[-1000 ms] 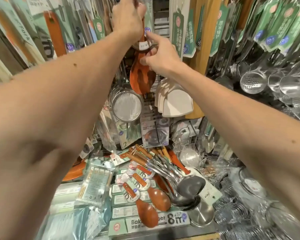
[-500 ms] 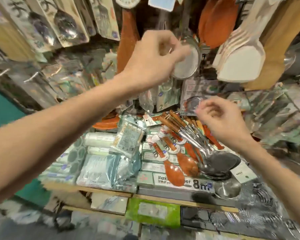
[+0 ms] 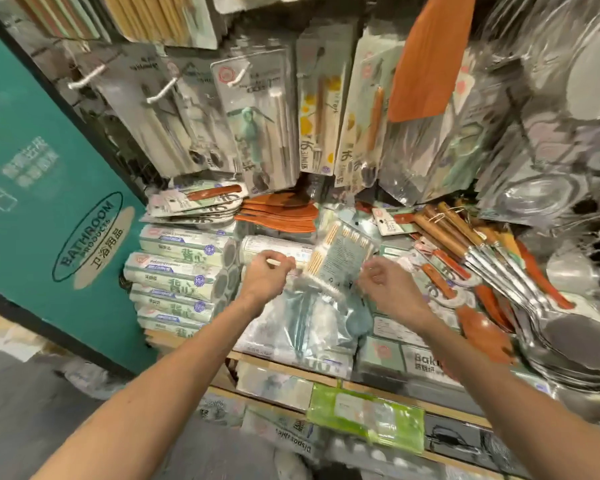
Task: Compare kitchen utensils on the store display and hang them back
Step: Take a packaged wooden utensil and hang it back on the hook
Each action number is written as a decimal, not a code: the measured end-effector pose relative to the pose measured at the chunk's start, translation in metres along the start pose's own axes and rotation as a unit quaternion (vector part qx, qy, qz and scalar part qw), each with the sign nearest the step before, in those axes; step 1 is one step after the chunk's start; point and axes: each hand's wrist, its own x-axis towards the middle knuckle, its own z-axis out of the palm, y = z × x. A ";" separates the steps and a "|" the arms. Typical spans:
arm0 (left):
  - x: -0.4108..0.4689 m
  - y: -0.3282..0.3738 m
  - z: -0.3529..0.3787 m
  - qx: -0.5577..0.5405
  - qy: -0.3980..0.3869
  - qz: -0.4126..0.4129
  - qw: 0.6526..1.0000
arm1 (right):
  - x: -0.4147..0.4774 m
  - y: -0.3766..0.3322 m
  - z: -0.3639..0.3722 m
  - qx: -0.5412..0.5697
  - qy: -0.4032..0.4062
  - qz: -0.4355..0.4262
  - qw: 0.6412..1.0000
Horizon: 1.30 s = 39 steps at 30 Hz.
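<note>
- Chopstick packet (image 3: 340,256) lies tilted atop the shelf pile, just left of the steel ladles (image 3: 520,285).
- Left hand (image 3: 265,277) pinches its left edge; right hand (image 3: 383,284) hovers half-curled, apparently touching nothing.
- Best lifted by both edges, keeping it level.

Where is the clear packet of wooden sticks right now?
Head view, centre: the packet of wooden sticks lies on the shelf pile between the left hand and right hand.

A packet of skewers (image 3: 340,254) is propped on the shelf (image 3: 326,374) between the left hand (image 3: 265,277) and the right hand (image 3: 388,287). Stacked rolls (image 3: 181,271) are piled to its left, ladles (image 3: 520,282) are laid to its right, and carded utensils (image 3: 257,119) are hung behind.
</note>
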 end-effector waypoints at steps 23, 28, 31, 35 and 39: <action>0.171 -0.025 -0.027 -0.362 -0.128 -0.030 0.923 | 0.204 -0.085 0.149 -0.529 -0.014 -0.169 0.832; 0.148 -0.020 -0.033 -0.373 -0.122 -0.018 0.919 | 0.154 -0.085 0.147 -0.546 0.005 -0.211 0.810; 0.134 -0.011 -0.040 -0.387 -0.071 -0.049 0.918 | 0.126 -0.090 0.141 -0.563 0.000 -0.209 0.799; 0.119 -0.005 -0.037 -0.435 0.011 -0.070 0.898 | 0.086 -0.092 0.133 -0.591 -0.008 -0.222 0.775; 0.096 -0.020 -0.032 -0.482 -0.036 -0.090 0.871 | 0.049 -0.092 0.129 -0.579 -0.061 -0.223 0.782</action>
